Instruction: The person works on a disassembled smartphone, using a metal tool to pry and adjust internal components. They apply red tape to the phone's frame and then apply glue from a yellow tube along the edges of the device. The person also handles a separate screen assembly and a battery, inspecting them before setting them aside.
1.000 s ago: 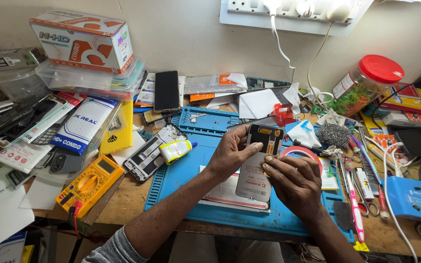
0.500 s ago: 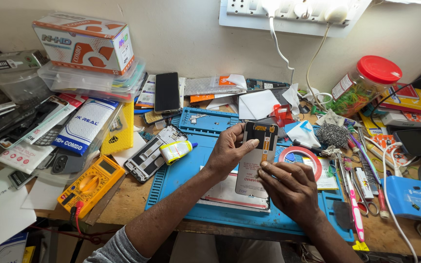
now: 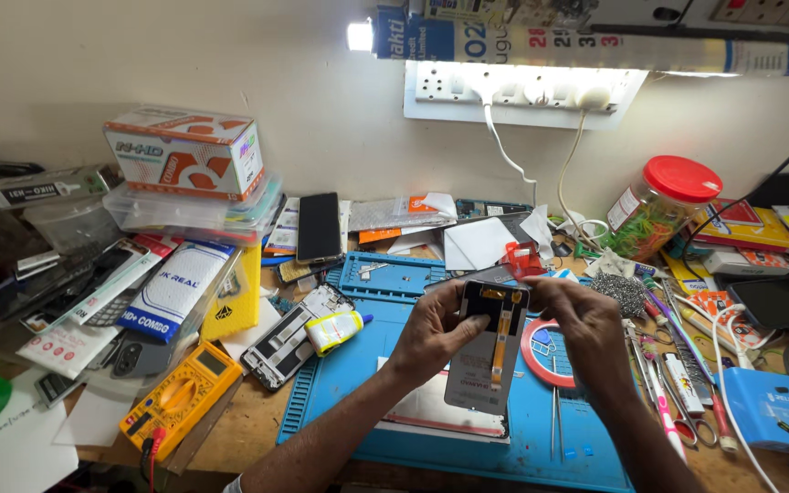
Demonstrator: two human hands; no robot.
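You have lifted the phone screen assembly (image 3: 490, 351) off the blue repair mat (image 3: 358, 393) and tilted it upright. Your left hand (image 3: 431, 333) grips its left edge, your right hand (image 3: 586, 329) pinches the top corner, its ribbon cable facing you.

Both forearms reach forward; left hand (image 3: 433, 330) and right hand (image 3: 586, 330) raised (fingers curled inward).

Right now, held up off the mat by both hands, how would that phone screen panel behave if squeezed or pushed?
The panel looks thin and flat, so probably light and fairly stiff, yet fragile under bending. Its orange ribbon cable seems floppy and easily torn. Left hand and right hand pinch only its top, so it might swing.
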